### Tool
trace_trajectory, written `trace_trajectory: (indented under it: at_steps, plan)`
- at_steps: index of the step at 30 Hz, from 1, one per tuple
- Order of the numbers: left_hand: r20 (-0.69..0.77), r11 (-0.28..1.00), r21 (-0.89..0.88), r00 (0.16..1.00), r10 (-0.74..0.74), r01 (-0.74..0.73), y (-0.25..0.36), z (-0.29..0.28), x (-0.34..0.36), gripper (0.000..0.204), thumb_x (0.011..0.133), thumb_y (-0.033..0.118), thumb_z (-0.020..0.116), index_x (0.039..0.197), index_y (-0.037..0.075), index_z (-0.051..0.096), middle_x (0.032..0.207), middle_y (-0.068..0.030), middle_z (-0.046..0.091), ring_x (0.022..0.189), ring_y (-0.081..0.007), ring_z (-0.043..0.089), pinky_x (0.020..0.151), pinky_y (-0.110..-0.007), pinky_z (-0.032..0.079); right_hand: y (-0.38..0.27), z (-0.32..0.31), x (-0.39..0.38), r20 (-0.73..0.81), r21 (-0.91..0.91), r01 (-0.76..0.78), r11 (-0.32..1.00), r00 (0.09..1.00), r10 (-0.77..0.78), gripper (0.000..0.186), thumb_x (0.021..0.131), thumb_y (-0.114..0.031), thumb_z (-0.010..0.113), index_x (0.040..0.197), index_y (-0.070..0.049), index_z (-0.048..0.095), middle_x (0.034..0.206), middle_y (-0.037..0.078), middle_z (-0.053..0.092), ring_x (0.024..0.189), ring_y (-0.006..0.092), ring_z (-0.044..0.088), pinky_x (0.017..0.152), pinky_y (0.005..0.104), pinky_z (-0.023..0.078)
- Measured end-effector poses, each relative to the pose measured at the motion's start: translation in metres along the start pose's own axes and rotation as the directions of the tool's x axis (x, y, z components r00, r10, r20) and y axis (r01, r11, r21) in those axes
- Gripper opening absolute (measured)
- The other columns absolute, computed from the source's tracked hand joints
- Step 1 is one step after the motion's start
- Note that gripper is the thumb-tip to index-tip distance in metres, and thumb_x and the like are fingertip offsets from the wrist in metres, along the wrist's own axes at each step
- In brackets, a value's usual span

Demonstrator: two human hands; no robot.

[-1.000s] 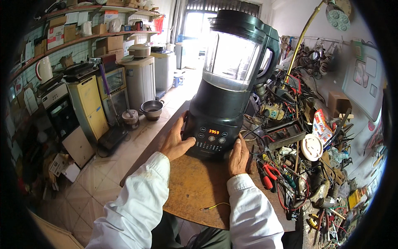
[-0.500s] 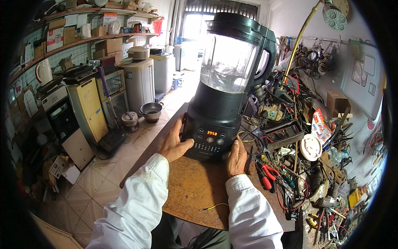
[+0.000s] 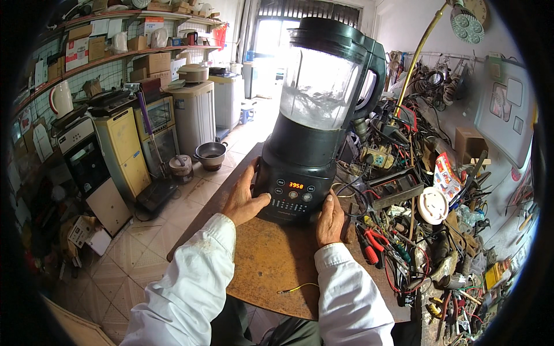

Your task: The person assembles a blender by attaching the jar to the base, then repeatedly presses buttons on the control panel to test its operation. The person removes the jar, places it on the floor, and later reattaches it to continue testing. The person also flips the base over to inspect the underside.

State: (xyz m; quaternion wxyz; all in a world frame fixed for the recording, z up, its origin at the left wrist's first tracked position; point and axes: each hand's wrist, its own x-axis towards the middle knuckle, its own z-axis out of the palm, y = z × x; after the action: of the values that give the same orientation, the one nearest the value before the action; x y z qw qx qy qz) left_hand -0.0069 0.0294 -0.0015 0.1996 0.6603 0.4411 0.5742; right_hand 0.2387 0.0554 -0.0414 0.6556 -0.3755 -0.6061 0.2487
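Standing on the brown table, between the two hands, is the blender. Its base is black, and orange digits are lit on the front. The clear jug carries a black lid, has a black handle at right, and contains clear, disturbed liquid. The left hand holds the base's left side; the right hand holds its right side.
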Motion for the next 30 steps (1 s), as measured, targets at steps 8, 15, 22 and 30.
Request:
trace_trajectory:
  at_steps: [8,15,22,30]
  plan:
    - [0.002,0.999,-0.014,0.999,-0.047,0.047,0.007,0.000,-0.002,0.097,0.080,0.012,0.072,0.167,0.006,0.030,0.159,-0.0245,0.049,0.148,-0.0370,0.049,0.120,-0.045,0.044,-0.002,-0.001,-0.001,-0.009,-0.017,-0.026,1.000,1.000,0.026,0.057,0.114,-0.039,0.044,0.144,0.007,0.060,0.135,0.026,0.070,0.128,0.0326,0.066,0.111,0.0399,0.047]
    - [0.012,0.999,-0.001,0.999,-0.048,0.048,0.005,0.000,-0.001,0.099,0.080,0.014,0.072,0.168,0.006,0.028,0.160,-0.0255,0.047,0.150,-0.0381,0.046,0.123,-0.046,0.042,-0.004,-0.001,-0.001,-0.004,-0.018,-0.013,1.000,1.000,0.013,0.059,0.114,-0.040,0.044,0.145,0.007,0.060,0.135,0.026,0.070,0.128,0.0324,0.066,0.111,0.0398,0.047]
    - [0.009,0.999,-0.004,0.999,-0.037,0.037,0.000,0.001,0.000,0.099,0.079,0.014,0.072,0.168,0.005,0.028,0.160,-0.0255,0.047,0.150,-0.0378,0.047,0.122,-0.046,0.042,-0.006,-0.001,-0.001,0.010,-0.009,-0.008,1.000,1.000,0.008,0.057,0.116,-0.037,0.042,0.146,0.008,0.058,0.135,0.023,0.070,0.126,0.0286,0.065,0.110,0.0374,0.047]
    - [0.003,0.999,-0.014,0.999,-0.036,0.036,0.003,0.000,-0.002,0.099,0.079,0.013,0.072,0.168,0.005,0.028,0.160,-0.0258,0.048,0.149,-0.0371,0.048,0.123,-0.045,0.040,-0.005,-0.003,-0.002,0.017,-0.057,-0.031,0.998,0.999,0.032,0.058,0.117,-0.038,0.042,0.147,0.009,0.057,0.134,0.016,0.070,0.123,0.0208,0.063,0.108,0.0323,0.047]
